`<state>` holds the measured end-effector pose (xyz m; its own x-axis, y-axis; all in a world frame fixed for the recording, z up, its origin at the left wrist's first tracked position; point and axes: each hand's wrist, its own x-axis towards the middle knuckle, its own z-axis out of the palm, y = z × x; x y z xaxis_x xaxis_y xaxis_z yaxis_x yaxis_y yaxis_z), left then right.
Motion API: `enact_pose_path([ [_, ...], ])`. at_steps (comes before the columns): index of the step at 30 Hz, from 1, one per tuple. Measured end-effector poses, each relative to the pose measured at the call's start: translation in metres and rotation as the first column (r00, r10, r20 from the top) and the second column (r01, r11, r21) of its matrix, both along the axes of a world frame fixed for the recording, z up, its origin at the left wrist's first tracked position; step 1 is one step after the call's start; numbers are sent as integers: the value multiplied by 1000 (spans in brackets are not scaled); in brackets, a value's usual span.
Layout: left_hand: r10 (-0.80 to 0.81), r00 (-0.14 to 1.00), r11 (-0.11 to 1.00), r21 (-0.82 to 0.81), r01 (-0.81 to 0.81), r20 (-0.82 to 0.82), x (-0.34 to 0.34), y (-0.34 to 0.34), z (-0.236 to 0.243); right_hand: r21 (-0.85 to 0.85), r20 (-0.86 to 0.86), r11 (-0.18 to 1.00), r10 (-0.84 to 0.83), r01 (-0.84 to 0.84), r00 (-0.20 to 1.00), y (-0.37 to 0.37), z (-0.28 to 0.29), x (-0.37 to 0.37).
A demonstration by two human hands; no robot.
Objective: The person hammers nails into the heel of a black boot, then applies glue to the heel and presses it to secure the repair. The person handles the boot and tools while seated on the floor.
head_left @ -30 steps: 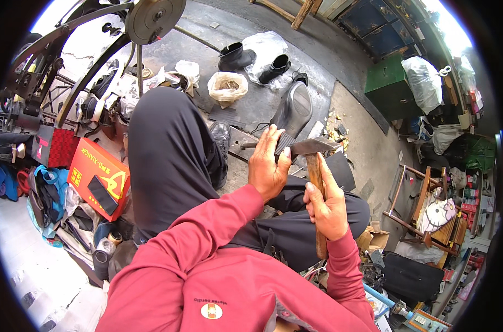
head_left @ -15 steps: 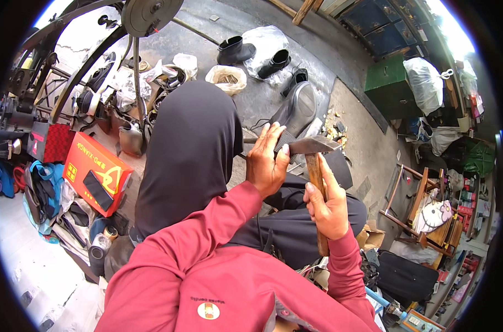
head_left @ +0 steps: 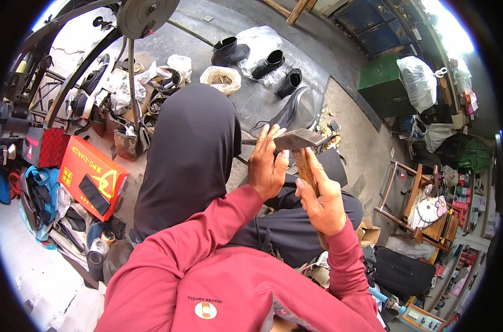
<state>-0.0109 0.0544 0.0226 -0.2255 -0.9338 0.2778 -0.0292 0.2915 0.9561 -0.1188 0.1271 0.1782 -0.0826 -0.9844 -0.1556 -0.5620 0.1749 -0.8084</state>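
My left hand [head_left: 267, 166] is closed on a dark ribbed piece, largely hidden by my fingers and the steel hammer head [head_left: 300, 138], which rests right beside my fingertips over that piece. My right hand [head_left: 323, 202] grips the wooden handle [head_left: 303, 166] below the head, thumb along it. A thin metal bar [head_left: 248, 142] shows left of my left fingers. Just beyond the hammer lies a grey shoe [head_left: 297, 108], tilted. Another dark flat piece [head_left: 333, 165] is right of the handle, behind my right hand.
Black boots [head_left: 228, 52] stand on plastic near a bag of small metal bits [head_left: 223, 80]. An iron machine [head_left: 145, 16] is upper left, a red box with a phone [head_left: 85, 166] at left. A green chest [head_left: 380, 88] and wooden chairs [head_left: 415, 205] are at right.
The hammer head has shifted slightly left and up, covering more of the ribbed piece. My right hand has moved a little left with the handle, now more tilted. My left hand is nearly still.
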Motion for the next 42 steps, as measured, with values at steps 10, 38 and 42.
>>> enact_pose_path([
  [10,-22,1000,1000,8,22,0,1,-3,5,-68,-46,998,10,-13,999,0,-1,-1],
  [38,-179,983,983,18,180,-32,15,-7,1,-77,12,987,-141,142,990,16,-5,-3],
  [42,-205,979,979,-8,205,-14,17,-10,0,-73,-62,997,-25,21,998,7,-8,-6],
])
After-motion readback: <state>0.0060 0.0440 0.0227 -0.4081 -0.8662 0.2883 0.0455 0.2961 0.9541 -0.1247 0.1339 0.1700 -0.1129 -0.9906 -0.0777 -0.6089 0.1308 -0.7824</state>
